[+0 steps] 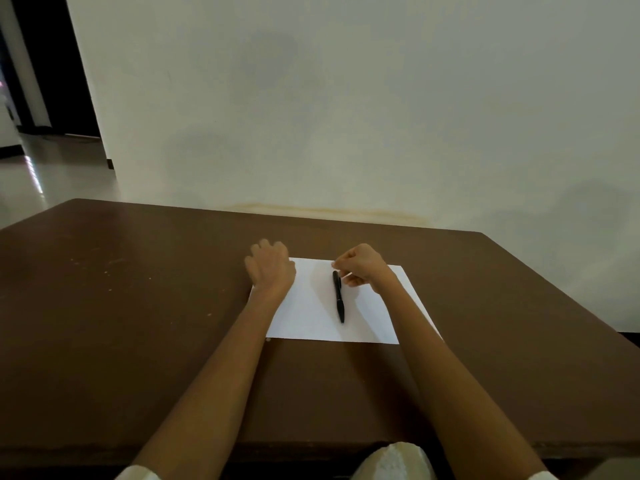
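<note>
left hand resting on paper left edge, frame centre, fingers loose, grasping nothing | right hand curling fingers beside pen top, grip unclear

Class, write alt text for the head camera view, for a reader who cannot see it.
A black pen lies on a white sheet of paper on a brown table. The left hand rests on the sheet's far left corner; the right hand curls at the pen's far end.

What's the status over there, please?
Left grip rests on paper, left edge. Right grip curled by pen, far end, hold unclear. Pen flat on paper. Nothing in the way.
</note>
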The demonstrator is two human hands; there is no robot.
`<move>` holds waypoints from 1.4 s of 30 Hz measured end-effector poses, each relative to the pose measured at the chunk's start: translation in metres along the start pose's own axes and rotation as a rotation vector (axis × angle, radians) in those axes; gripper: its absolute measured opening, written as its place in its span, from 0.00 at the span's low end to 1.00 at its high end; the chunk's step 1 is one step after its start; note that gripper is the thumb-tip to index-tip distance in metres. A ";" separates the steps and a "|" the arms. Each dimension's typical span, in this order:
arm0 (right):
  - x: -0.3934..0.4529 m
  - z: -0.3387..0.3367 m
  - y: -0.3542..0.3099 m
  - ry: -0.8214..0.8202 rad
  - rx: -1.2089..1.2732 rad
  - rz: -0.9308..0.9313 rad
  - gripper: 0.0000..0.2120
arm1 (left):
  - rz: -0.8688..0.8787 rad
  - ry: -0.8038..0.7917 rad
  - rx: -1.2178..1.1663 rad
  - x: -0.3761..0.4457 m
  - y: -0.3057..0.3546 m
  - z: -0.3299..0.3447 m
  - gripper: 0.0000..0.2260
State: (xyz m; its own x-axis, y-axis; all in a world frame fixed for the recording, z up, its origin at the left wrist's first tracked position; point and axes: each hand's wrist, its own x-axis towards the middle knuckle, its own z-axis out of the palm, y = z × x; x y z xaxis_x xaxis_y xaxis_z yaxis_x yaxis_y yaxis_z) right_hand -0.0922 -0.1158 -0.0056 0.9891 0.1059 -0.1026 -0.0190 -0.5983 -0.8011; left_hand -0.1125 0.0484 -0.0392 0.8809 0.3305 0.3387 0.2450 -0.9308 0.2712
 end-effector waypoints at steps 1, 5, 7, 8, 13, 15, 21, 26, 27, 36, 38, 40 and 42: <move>0.001 0.003 -0.001 0.017 -0.010 -0.041 0.09 | -0.018 -0.042 0.034 0.003 -0.007 0.001 0.15; 0.004 0.022 -0.012 0.040 -0.041 -0.152 0.09 | -0.024 -0.107 -0.001 0.011 -0.017 0.001 0.16; 0.004 0.035 -0.017 0.031 -0.083 -0.194 0.09 | -0.036 -0.092 -0.052 0.013 -0.016 0.000 0.13; 0.005 0.042 -0.019 0.028 -0.098 -0.219 0.09 | -0.050 -0.088 -0.084 0.014 -0.017 -0.001 0.12; 0.011 0.066 -0.028 0.088 -0.079 -0.285 0.10 | -0.100 -0.049 -0.426 0.019 -0.024 -0.001 0.07; 0.014 0.070 -0.032 0.088 -0.042 -0.286 0.11 | -0.106 -0.056 -0.569 0.022 -0.025 -0.003 0.05; 0.018 0.075 -0.042 0.007 0.361 -0.164 0.12 | -0.098 -0.119 -0.878 0.028 -0.039 -0.007 0.04; 0.023 0.081 -0.053 -0.043 0.421 -0.097 0.11 | -0.105 -0.140 -0.963 0.028 -0.050 -0.010 0.09; 0.024 0.082 -0.056 -0.053 0.415 -0.070 0.11 | -0.110 -0.142 -0.962 0.029 -0.051 -0.010 0.09; 0.044 0.080 -0.051 0.059 0.071 -0.154 0.10 | -0.210 -0.029 -1.020 0.029 -0.053 -0.013 0.09; 0.048 0.083 -0.051 0.012 -0.141 -0.175 0.10 | -0.254 0.007 -1.073 0.029 -0.054 -0.012 0.08; 0.050 0.089 -0.052 -0.007 -0.284 -0.193 0.11 | -0.286 0.006 -1.119 0.029 -0.055 -0.012 0.07; 0.051 0.094 -0.054 0.006 -0.342 -0.208 0.12 | -0.311 -0.020 -1.147 0.030 -0.055 -0.012 0.06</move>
State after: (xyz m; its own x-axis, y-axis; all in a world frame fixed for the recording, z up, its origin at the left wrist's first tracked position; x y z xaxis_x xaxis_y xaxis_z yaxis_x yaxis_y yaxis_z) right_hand -0.0542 -0.0029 -0.0232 0.9676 0.2485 0.0454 0.2305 -0.7946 -0.5617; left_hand -0.1040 0.1116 -0.0335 0.8567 0.5052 0.1043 -0.0471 -0.1247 0.9911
